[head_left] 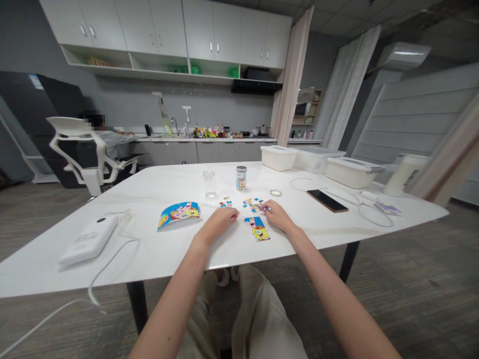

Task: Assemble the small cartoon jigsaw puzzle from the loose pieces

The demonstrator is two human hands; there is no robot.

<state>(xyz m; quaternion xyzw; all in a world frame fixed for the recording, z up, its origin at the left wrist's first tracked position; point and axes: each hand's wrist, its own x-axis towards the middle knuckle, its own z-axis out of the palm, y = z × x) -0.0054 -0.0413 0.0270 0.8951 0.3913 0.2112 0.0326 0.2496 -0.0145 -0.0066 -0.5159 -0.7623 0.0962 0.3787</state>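
A partly joined jigsaw puzzle point(261, 233) with a yellow cartoon face lies on the white table in front of me. Beyond it is a cluster of loose puzzle pieces point(251, 203), with a smaller group point(225, 203) to its left. My left hand point(220, 220) rests left of the joined part, its fingers curled together; what they hold, if anything, is too small to make out. At the right edge of the loose cluster, my right hand point(276, 215) pinches a small puzzle piece. A curved picture sheet point(178, 215) with the same cartoon stands to the left.
Behind the pieces stand a clear jar point(210, 184), a printed can point(241, 178) and a round lid point(275, 193). A phone point(327, 200), cables and white bins point(279, 158) are right. A power bank point(90, 240) lies left. A person point(112, 142) sits at the far counter.
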